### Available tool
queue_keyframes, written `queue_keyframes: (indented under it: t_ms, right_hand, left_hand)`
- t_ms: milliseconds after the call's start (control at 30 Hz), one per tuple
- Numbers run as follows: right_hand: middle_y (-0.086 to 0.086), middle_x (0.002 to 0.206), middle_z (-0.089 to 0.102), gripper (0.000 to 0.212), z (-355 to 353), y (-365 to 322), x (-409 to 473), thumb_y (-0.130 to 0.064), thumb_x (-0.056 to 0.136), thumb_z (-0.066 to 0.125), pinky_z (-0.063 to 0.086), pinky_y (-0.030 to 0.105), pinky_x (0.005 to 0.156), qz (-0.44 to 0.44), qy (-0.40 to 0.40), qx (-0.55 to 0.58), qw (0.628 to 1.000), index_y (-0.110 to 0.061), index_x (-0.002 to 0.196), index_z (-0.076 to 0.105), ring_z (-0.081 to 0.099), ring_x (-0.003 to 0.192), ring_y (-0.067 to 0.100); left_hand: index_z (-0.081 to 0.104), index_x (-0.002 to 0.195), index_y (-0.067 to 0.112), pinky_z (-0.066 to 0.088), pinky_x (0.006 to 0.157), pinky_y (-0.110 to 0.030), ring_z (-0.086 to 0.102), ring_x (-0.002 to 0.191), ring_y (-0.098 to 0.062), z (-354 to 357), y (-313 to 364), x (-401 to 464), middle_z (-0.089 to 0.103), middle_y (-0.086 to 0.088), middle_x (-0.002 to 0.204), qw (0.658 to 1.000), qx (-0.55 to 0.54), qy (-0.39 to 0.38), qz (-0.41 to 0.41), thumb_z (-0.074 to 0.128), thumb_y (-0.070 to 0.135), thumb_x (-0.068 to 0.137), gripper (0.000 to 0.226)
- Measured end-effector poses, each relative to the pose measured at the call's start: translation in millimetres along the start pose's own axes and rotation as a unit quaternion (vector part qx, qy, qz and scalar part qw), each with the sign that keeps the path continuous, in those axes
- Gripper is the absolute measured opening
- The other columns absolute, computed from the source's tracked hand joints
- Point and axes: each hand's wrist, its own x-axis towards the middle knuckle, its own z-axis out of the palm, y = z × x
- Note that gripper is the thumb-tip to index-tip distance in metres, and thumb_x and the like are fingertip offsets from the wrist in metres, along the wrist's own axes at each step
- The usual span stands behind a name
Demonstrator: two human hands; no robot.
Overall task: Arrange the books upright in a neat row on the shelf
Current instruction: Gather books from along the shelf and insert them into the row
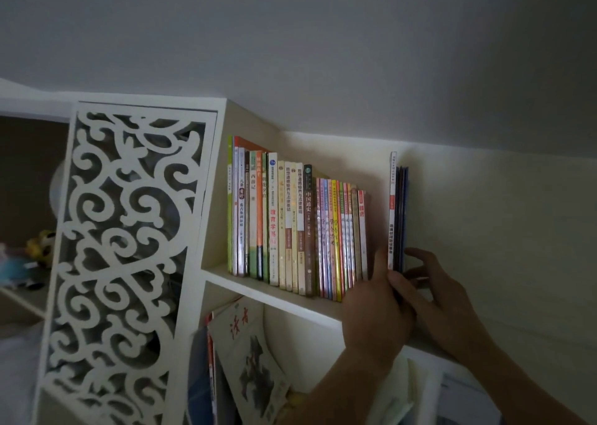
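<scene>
I have both hands around a thin stack of books [398, 217] standing upright, well apart from the main row [297, 227] to my left. Left hand [376, 308] grips its near bottom edge; right hand [442, 295] braces the far side, fingers spread. These slim paperbacks look light and floppy, so I'd hold low and slide them together.

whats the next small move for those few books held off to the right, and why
Probably slide the small stack left along the shelf until it meets the main row. It stands upright, held between the left hand and right hand, but a clear gap separates it from the row's last book.
</scene>
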Motion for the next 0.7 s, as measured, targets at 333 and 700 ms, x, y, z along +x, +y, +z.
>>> queue_keyframes:
  t_ms: [333, 700]
  right_hand:
    - [-0.005, 0.1, 0.073, 0.083, -3.6, 4.2, -2.3, -0.096, 0.067, 0.048, 0.064, 0.043, 0.076, 0.013, 0.021, 0.093, 0.995, -0.043, 0.13, 0.051, 0.074, 0.089, 0.011]
    - [-0.002, 0.113, 0.064, 0.075, 3.3, -25.1, -11.2, -0.085, 0.079, 0.049, 0.057, 0.043, 0.076, 0.003, 0.079, -0.058, 0.995, -0.031, 0.131, 0.053, 0.066, 0.094, 0.02]
  left_hand:
    - [0.046, 0.145, 0.021, 0.061, 0.086, -0.034, 0.07, 0.101, -0.016, -1.8, 0.4, -0.9, 0.07, -0.001, 0.117, 0.999, -0.035, 0.006, -0.025, 0.045, 0.042, 0.107, 0.044]
    - [0.04, 0.145, 0.03, 0.061, 0.067, -0.019, 0.068, 0.081, 0.007, -126.0, -16.2, -29.2, 0.07, 0.016, 0.11, 0.998, -0.049, 0.023, -0.03, 0.047, 0.057, 0.102, 0.052]
